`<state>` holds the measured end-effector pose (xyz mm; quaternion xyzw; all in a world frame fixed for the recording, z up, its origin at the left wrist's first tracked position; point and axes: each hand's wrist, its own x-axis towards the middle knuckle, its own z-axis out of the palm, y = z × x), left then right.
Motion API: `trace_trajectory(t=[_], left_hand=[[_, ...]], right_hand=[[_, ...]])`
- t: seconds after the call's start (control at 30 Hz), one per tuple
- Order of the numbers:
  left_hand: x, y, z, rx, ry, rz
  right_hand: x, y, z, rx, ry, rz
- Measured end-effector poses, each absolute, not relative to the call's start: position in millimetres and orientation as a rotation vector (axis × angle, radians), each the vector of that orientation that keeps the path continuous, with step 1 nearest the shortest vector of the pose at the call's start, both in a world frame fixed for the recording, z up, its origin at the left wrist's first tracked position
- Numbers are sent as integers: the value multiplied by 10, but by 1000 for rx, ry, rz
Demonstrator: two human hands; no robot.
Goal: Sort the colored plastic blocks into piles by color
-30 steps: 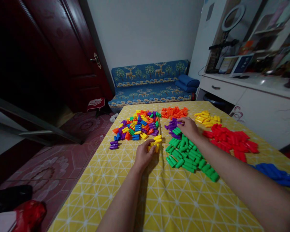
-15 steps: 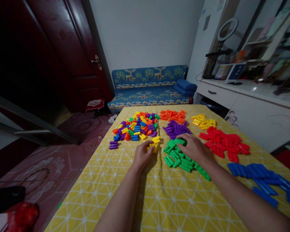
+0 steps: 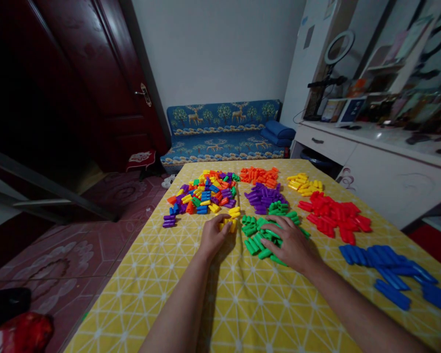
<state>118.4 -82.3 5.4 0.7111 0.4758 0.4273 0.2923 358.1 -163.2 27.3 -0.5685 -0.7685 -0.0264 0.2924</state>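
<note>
My left hand (image 3: 216,234) curls its fingers around some yellow pieces (image 3: 232,226) lying near the table's middle. More yellow pieces (image 3: 234,212) touch its far side. Spread over the green pile (image 3: 255,241), my right hand (image 3: 287,241) rests with fingers apart on the green pieces. Behind the green pile is a purple pile (image 3: 263,196). A mixed-colour pile (image 3: 206,192) lies beyond my left hand, with a few purple pieces (image 3: 169,221) at its near left edge.
The patterned yellow tablecloth (image 3: 257,314) also bears orange (image 3: 259,175), yellow (image 3: 304,184), red (image 3: 336,215) and blue (image 3: 389,267) piles. A blue sofa (image 3: 224,132) stands behind the table, and a white dresser (image 3: 382,171) at the right.
My right hand has moved nearer and lower over the green pile, and its green pieces are spread differently, some now against the purple pile. My left hand stays at the yellow pieces.
</note>
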Motion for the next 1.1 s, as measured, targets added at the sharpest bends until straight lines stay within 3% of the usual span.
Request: trace_trajectory(t=[0.43,0.63,0.87,1.1], left_hand=[[1196,-827,59,1807,1205,1160],[1234,-818,49,1597,1014,1202],[1198,-875,150,1474,875,1148],[1206,-930,159,1447,761,974]], right_hand=[[3937,-1203,337,-1802,-1943,-79],[3535,-1356,493,-1708,-1915,-159],[2803,-1432,359,-1377,-1935,326],[2707,-1503,239,-1391,-1790,418]])
